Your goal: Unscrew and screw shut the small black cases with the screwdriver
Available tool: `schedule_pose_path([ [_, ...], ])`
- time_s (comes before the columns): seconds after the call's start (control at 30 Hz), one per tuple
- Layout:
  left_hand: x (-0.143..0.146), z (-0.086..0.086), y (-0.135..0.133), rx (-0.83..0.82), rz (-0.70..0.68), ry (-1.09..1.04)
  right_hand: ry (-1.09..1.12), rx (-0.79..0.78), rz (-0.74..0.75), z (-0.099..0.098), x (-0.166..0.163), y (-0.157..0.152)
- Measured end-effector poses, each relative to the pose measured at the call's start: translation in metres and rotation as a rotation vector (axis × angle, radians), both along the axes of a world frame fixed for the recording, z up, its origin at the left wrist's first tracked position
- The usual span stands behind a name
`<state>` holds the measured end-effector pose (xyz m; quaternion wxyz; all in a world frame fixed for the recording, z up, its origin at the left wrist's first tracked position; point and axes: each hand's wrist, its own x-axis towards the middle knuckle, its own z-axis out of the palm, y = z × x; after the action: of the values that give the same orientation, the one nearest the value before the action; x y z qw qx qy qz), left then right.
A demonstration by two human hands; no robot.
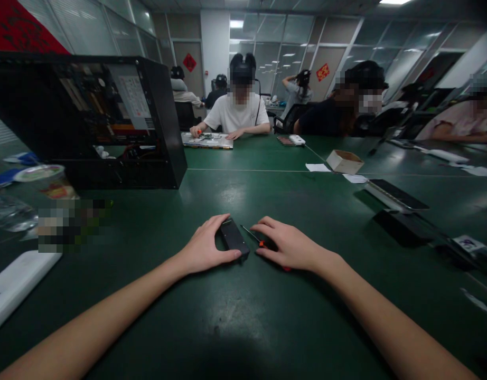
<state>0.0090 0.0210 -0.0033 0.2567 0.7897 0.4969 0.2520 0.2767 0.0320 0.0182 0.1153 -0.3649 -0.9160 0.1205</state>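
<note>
My left hand (206, 245) is closed around a small black rectangular box (234, 237), thumb along its near edge and fingers at its far end. The box is on the green table, tilted slightly in my view. Just right of it lies a screwdriver (261, 244) with a thin dark shaft and a red-orange handle. Over the screwdriver arches my right hand (287, 243), its thumb and fingers apart. The hand covers most of the handle, whose red end shows below the palm.
A black computer case (164, 121) with exposed insides stands at the left. Near it are a plastic cup (49, 179) and a white device (17, 285). Rightward lie an open small box (345, 161) and a dark flat device (397, 194). Across the table a person (241, 113) handles a flat panel.
</note>
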Motion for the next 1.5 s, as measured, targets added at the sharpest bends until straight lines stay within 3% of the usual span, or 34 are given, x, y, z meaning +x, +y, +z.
schedule_pose_path([
  [0.13,0.004,0.001,-0.005,0.013,0.036,-0.041,-0.077,-0.091,-0.148,-0.005,0.000,0.004],
  [0.27,0.010,0.001,-0.009,0.003,0.061,0.001,0.050,-0.111,-0.228,-0.013,-0.007,0.005],
  [0.37,0.012,0.005,-0.010,-0.013,0.065,0.013,0.361,-0.154,-0.395,-0.023,-0.016,0.005],
  [0.43,0.012,0.009,-0.010,-0.023,0.044,0.022,0.642,-0.291,-0.483,-0.031,-0.022,0.006],
  [0.53,0.009,0.014,-0.009,-0.040,0.005,0.023,0.914,-0.482,-0.484,-0.041,-0.029,0.008],
  [0.63,0.007,0.017,-0.010,-0.075,-0.042,0.027,0.984,-0.452,-0.483,-0.046,-0.028,0.014],
  [0.77,0.008,0.015,-0.014,-0.094,-0.071,0.048,1.028,-0.302,-0.534,-0.046,-0.013,0.026],
  [0.93,0.010,0.009,-0.016,-0.075,-0.078,0.066,0.894,-0.053,-0.501,-0.047,-0.005,0.029],
  [1.27,0.007,0.007,-0.012,-0.023,-0.134,0.061,0.536,0.104,-0.242,-0.054,-0.024,0.015],
  [1.5,0.008,0.006,-0.013,-0.025,-0.132,0.064,0.158,0.127,-0.299,-0.044,-0.017,0.011],
])
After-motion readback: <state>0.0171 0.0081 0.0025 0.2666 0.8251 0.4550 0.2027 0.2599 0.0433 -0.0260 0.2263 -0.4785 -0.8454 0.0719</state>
